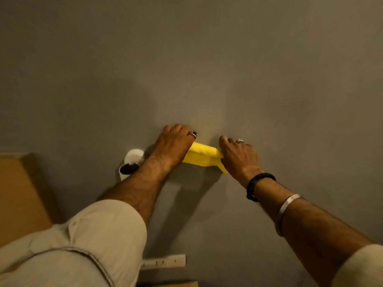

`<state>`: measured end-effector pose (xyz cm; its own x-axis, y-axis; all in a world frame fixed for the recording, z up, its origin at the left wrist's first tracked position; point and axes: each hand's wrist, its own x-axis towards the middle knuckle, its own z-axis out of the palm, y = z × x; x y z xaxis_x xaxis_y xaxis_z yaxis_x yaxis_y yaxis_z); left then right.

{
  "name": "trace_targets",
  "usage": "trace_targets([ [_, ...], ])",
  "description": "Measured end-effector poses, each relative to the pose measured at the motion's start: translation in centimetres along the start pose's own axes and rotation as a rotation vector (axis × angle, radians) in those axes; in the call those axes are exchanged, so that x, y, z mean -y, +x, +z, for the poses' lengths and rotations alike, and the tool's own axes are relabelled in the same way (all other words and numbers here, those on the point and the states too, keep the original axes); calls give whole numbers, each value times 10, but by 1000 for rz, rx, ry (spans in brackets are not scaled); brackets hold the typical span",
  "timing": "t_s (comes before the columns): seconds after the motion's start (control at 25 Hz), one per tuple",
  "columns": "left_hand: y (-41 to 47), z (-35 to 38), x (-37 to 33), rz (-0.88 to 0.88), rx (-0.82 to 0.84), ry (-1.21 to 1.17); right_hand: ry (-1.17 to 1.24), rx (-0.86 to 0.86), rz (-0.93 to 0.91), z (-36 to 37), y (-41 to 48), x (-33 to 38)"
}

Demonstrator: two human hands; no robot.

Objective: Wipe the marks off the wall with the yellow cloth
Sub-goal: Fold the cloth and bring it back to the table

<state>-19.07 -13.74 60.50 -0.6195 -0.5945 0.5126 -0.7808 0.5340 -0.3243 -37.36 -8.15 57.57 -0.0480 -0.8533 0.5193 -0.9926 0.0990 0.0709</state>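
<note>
The yellow cloth [202, 155] is stretched between my two hands against the grey wall [207, 69]. My left hand [174, 142] grips the cloth's left end, fingers curled against the wall, a ring on one finger. My right hand [238, 155] grips the right end, also ringed, with a black band and a metal bangle on the wrist. Most of the cloth's ends are hidden under my hands. No clear marks show on the dim wall.
A white cylindrical wall fixture [130, 164] with a dark opening sticks out just left of my left forearm. A brown wooden panel [20, 193] stands at the left. A white socket strip [165, 262] sits low on the wall.
</note>
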Motion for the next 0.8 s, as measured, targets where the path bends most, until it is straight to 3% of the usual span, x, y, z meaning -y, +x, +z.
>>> trace_targets([
  [0.16, -76, 93, -28, -42, 241, -126, 27, 276, -86, 81, -58, 18],
  [0.32, -186, 195, -50, -100, 588, -212, 85, 554, -171, 181, -136, 65],
  [0.44, -248, 232, -56, -107, 694, -274, 175, 693, -158, 228, -189, 89],
  [0.6, -366, 315, -65, -129, 972, -370, 294, 1015, -192, 330, -283, 153],
  [0.72, -430, 371, -70, -137, 1009, -365, 293, 1107, -189, 392, -319, 187],
  [0.8, -449, 400, -68, -110, 919, -303, 277, 1002, -195, 429, -321, 205],
])
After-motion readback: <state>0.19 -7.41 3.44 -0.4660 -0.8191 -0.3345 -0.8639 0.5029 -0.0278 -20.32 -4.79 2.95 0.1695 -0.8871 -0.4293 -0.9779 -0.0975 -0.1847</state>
